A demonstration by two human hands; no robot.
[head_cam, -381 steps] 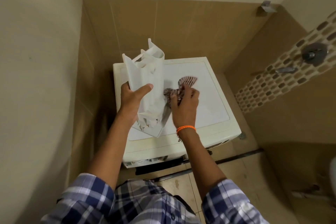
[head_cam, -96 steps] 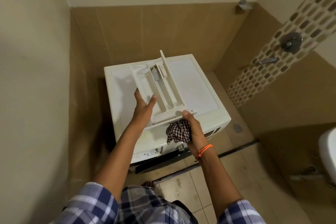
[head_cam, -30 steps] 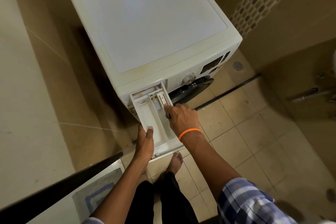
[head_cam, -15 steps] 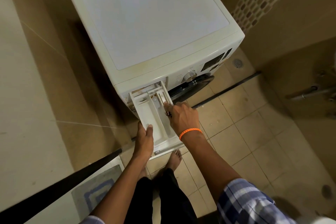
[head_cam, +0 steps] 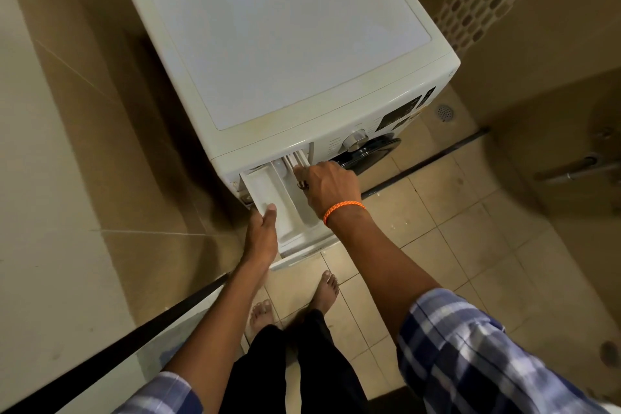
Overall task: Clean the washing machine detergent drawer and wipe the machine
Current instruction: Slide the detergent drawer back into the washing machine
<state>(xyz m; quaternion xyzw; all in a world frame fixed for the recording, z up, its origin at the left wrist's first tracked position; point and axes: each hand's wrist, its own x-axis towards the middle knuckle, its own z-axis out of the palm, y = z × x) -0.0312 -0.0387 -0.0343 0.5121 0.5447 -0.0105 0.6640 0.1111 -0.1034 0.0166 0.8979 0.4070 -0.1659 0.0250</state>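
Drawer [head_cam: 268,191] is sticking partly out of the front left corner of the white washing machine [head_cam: 285,44], with the left hand [head_cam: 262,235] gripping its left edge, the right hand [head_cam: 327,186] curling over its right side pinching a bit of dark cloth [head_cam: 302,184], while bare feet [head_cam: 324,289] are standing below on floor tiles [head_cam: 453,245], and the panel writing is too small to read.

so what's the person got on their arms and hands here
Both arms are bare from the elbows down, with blue-and-white checked shirt sleeves, the right sleeve and the left sleeve, pushed up. The right hand has an orange braided wristband at the wrist. The left hand shows nothing worn: no gloves, no watch.
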